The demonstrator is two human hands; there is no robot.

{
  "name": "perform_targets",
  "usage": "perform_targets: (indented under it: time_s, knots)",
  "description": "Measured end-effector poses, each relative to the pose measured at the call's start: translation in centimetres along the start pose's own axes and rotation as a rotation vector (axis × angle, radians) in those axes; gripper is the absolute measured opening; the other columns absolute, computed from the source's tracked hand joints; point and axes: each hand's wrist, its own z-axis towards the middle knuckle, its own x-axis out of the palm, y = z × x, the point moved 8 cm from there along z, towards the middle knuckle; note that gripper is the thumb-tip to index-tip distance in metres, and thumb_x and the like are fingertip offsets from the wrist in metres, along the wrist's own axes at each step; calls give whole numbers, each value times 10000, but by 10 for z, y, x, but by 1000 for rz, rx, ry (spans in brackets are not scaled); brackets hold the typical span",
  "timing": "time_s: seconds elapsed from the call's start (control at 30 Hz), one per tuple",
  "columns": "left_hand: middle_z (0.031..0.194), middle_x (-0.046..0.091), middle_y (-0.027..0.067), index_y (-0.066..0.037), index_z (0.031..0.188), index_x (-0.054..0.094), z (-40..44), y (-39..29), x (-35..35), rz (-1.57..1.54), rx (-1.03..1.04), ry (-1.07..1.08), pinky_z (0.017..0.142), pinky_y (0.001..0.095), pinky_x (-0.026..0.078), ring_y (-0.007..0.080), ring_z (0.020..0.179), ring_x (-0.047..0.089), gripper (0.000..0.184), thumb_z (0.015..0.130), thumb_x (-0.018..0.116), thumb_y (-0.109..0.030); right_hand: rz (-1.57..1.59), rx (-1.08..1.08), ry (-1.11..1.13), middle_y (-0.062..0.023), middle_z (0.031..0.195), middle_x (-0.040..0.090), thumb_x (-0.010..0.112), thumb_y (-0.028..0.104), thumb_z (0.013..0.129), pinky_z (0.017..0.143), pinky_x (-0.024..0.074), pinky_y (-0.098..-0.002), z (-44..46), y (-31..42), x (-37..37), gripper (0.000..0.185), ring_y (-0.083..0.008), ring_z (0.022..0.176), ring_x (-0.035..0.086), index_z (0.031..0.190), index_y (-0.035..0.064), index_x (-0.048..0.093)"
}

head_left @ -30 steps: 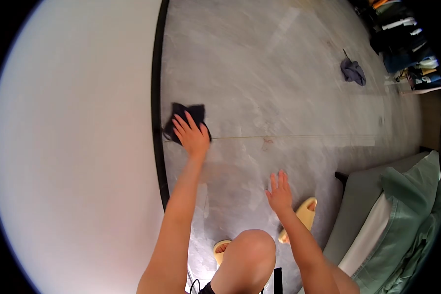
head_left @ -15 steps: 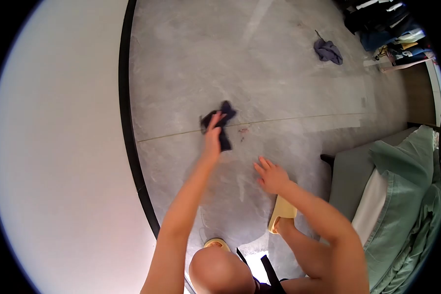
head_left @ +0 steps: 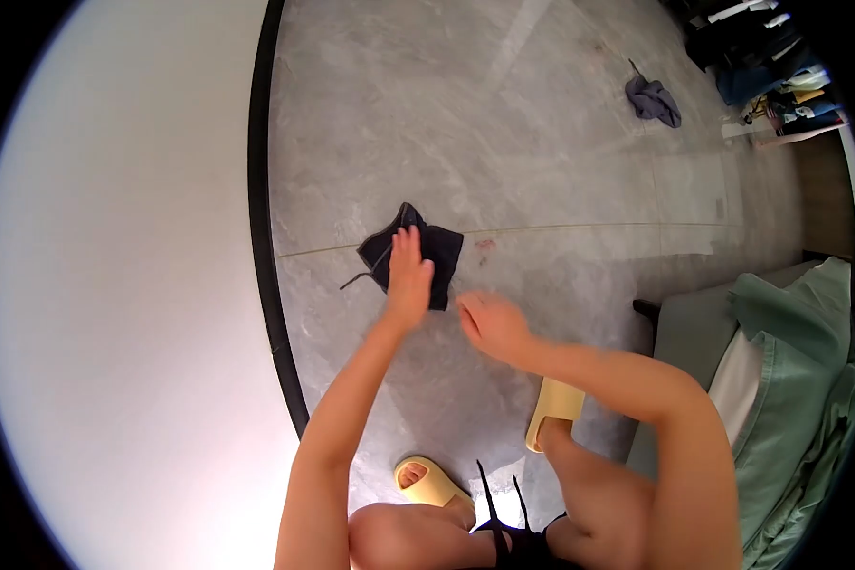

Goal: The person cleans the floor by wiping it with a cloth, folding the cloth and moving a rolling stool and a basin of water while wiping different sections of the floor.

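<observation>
The only containers I can find here are the footwear: one yellow slipper (head_left: 435, 488) has a foot in it, toes peeking out of its open front, while the other yellow slipper (head_left: 560, 401) covers the front of the second foot. Between the legs and the dark skirting board (head_left: 259, 190), a black cloth (head_left: 446, 255) lies spread on the grey floor (head_left: 541, 171), over the thin floor line, a cord trailing from its left side. The left hand (head_left: 410, 280) rests on top of it, fingers extended and close together, hiding the cloth's middle; the underside of that palm is out of my sight. The right hand (head_left: 492, 323) is just beside the cloth's lower right corner, its fingers curled in and blurred, so I can't tell whether it grips anything. Farther off lies a crumpled grayish-purple cloth (head_left: 653, 102). At upper right, a dark jumble of clothes (head_left: 746, 47) is cut off by the rounded edge of view, as is the green bedding (head_left: 798, 389), and individual pieces in that jumble are hard to make out.
</observation>
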Motion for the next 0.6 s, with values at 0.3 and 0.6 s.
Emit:
perform_targets:
  time_s: [0.3, 0.6]
  knots:
    - [1409, 349, 226, 15, 1340, 383, -56, -11, -114, 240, -65, -3, 1093, 431, 236, 387, 1314, 314, 471, 884, 398, -98, -277, -301, -127, -159, 1488, 258, 538, 408, 877, 1111, 175, -489, 100, 31, 52, 594, -345, 1384, 189, 1398, 167, 387]
    - [1389, 383, 211, -17, 1303, 444, -110, -21, -85, 248, -208, -57, 1061, 419, 300, 372, 1279, 368, 470, 836, 487, -52, -471, -274, -305, -141, 1384, 427, 647, 271, 769, 1068, 285, -439, 108, -150, -55, 550, -303, 1286, 384, 1272, 92, 516]
